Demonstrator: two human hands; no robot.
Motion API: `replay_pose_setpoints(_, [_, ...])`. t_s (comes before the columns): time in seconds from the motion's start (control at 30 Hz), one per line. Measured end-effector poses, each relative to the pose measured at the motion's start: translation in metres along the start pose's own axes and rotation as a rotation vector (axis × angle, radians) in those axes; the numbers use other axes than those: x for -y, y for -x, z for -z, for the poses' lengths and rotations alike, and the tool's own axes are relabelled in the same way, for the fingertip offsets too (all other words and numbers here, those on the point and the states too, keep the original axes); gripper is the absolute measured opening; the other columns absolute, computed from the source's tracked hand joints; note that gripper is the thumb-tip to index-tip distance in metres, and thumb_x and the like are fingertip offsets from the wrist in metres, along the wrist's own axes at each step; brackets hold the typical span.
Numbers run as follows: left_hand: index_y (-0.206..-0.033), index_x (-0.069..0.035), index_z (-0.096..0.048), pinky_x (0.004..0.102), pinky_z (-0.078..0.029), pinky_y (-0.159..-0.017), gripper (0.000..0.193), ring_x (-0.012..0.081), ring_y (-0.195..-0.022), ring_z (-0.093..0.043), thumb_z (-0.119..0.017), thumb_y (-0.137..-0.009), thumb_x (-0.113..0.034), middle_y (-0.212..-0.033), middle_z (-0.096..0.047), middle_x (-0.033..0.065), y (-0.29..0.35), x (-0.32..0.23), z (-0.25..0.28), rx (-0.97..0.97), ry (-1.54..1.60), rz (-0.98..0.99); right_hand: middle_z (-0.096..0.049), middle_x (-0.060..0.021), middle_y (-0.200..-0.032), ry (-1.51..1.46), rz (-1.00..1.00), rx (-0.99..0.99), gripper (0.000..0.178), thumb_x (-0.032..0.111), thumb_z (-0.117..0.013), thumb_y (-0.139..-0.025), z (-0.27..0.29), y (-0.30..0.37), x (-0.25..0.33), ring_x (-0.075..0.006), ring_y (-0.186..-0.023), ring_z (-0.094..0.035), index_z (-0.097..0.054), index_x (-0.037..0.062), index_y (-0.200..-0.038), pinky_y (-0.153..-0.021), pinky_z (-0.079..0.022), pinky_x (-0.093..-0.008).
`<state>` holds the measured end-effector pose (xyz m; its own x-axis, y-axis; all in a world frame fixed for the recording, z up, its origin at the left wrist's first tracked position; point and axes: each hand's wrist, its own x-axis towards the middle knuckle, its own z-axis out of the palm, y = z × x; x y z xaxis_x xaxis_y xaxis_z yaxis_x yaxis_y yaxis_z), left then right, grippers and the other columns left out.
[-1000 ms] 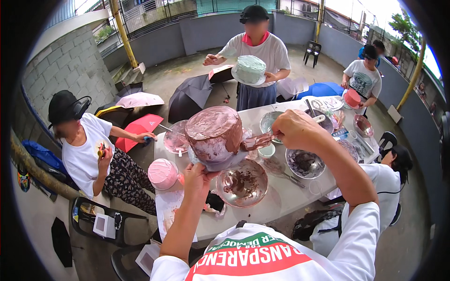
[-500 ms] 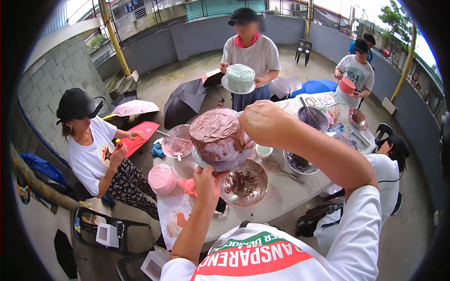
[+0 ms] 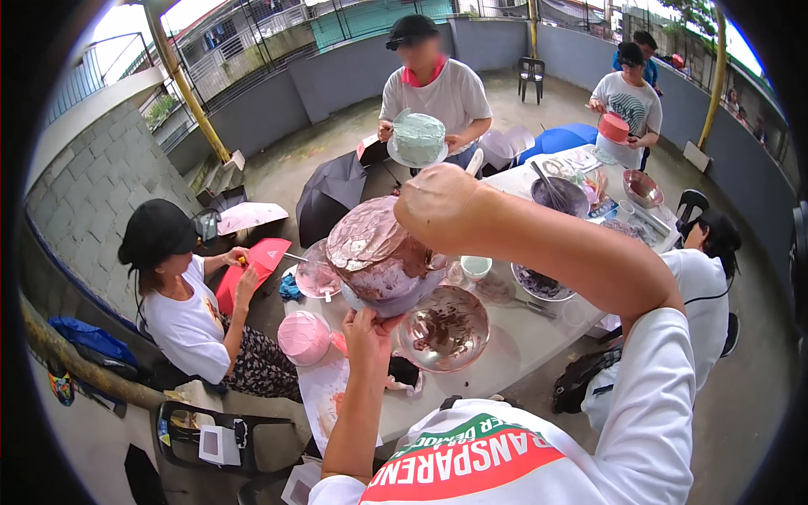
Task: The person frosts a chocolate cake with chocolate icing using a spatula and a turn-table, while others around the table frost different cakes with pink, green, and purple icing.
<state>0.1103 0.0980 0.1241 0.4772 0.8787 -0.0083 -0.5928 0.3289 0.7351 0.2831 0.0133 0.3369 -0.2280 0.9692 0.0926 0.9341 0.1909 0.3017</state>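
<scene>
A round cake [image 3: 370, 244] with brown frosting, thinner and paler low on its side, is held up over the table, tilted. My left hand [image 3: 369, 332] grips the board under it from below. My right hand [image 3: 438, 202] is closed at the cake's upper right edge, knuckles up. What it holds is hidden behind the hand; a pale, handle-like end [image 3: 475, 162] shows just beyond the wrist. Below the cake stands a metal mixing bowl [image 3: 471, 337] smeared with brown frosting. A smaller pink cake [image 3: 303, 338] sits left of my left hand.
The white table [image 3: 513, 345] also bears a bowl with a whisk [image 3: 562, 198], a small pale green bowl [image 3: 476, 267] and a pink-smeared bowl [image 3: 316, 268]. Across it a person holds a mint cake [image 3: 418, 139]. Others are at left and right. A chair [image 3: 210, 433] stands lower left.
The view has shifted somewhat. The cake is tilted more, and my right hand has moved slightly along its upper edge. The person at left now has both hands together on a small item.
</scene>
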Motion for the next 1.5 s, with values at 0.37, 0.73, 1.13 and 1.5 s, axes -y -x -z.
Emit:
replay_pose_setpoints(0.37, [-0.083,0.000,-0.049,0.0415,-0.060,-0.060,0.007,0.0226,-0.067,-0.065,-0.044,-0.078,0.002,-0.079,-0.061,0.0112,0.002,-0.001,0.004,0.004,-0.003,-0.003,-0.067,-0.0122,-0.076,0.017,-0.069,0.093,0.013,0.014,-0.069,-0.064,0.017,0.001,0.000,-0.0234,-0.074,-0.067,-0.069,0.0042,-0.073,-0.064,-0.052,-0.0314])
replay_pose_setpoints(0.73, [-0.090,0.003,-0.051,0.0427,-0.060,-0.065,0.014,0.0263,-0.078,-0.066,-0.044,-0.078,0.001,-0.089,-0.062,0.0145,0.001,0.003,0.021,0.033,0.063,0.016,-0.066,-0.0087,-0.069,0.024,-0.075,-0.093,0.011,0.016,-0.068,-0.062,0.008,0.003,-0.016,-0.0210,-0.068,-0.066,-0.068,0.0074,-0.070,-0.059,-0.052,-0.0337])
replay_pose_setpoints(1.13, [-0.089,0.001,-0.052,0.0429,-0.058,-0.068,0.013,0.0285,-0.080,-0.066,-0.046,-0.078,0.000,-0.091,-0.063,0.0147,-0.001,0.005,0.028,0.040,0.065,0.059,-0.068,-0.0099,-0.076,0.039,-0.075,-0.017,0.014,0.014,-0.070,-0.061,0.025,0.007,-0.020,-0.0219,-0.073,-0.067,-0.070,0.0071,-0.073,-0.061,-0.053,-0.0324])
replay_pose_setpoints(1.5, [-0.100,0.004,-0.053,0.0422,-0.057,-0.074,0.022,0.0273,-0.089,-0.064,-0.048,-0.080,-0.001,-0.100,-0.062,0.0150,0.001,0.002,0.035,0.112,0.071,0.045,-0.064,-0.0086,-0.064,0.092,-0.042,-0.160,0.010,0.014,-0.069,-0.055,0.017,-0.001,-0.026,-0.0208,-0.062,-0.065,-0.066,0.0085,-0.062,-0.055,-0.051,-0.0333])
